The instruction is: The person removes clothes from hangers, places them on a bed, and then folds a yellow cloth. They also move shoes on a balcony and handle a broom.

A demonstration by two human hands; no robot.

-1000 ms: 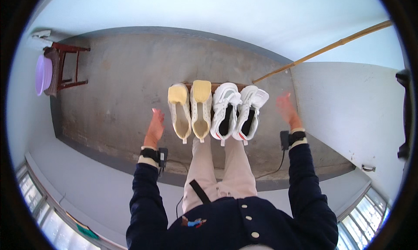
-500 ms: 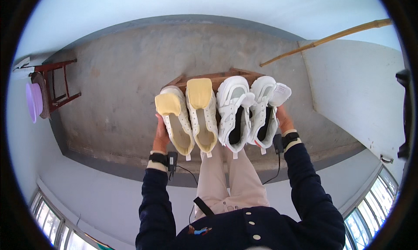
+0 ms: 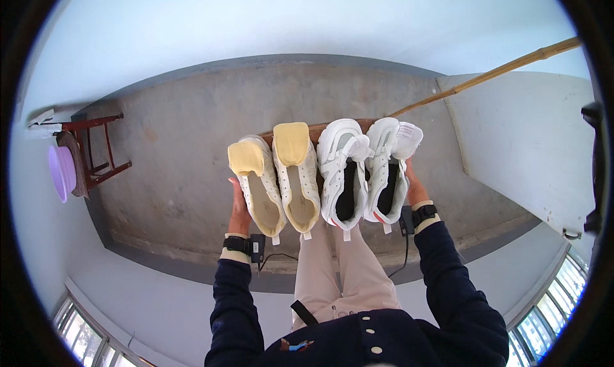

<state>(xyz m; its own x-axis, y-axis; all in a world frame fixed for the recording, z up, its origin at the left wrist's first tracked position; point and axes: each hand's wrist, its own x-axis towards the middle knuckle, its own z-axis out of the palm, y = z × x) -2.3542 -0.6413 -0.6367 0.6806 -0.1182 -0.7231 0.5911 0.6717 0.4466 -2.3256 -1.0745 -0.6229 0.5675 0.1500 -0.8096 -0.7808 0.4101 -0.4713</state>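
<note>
Two pairs of shoes stand in a row on a brown wooden bench [image 3: 315, 131], mostly hidden beneath them. On the left are a cream sneaker [image 3: 262, 188] and its mate [image 3: 298, 181], both with pale yellow tongues folded out. To their right are a white sneaker [image 3: 345, 178] and its mate [image 3: 389, 172], with dark insoles and small red heel patches. My left hand [image 3: 239, 207] is at the bench's left end beside the outer cream shoe, thumb raised. My right hand [image 3: 416, 184] is at the right end beside the outer white shoe. Both hands appear closed around the bench; their fingertips are hidden.
A bamboo pole [image 3: 486, 79] slants across the right near a white panel [image 3: 524, 143]. At far left is a dark red wooden stool [image 3: 105, 146] with a purple basin [image 3: 62, 173] beside it. Grey concrete floor [image 3: 185, 156] extends to the walls.
The floor, stool, basin and pole have shifted down in view, while the shoes and my hands stay almost in place. Less of the wooden bench shows behind the shoes.
</note>
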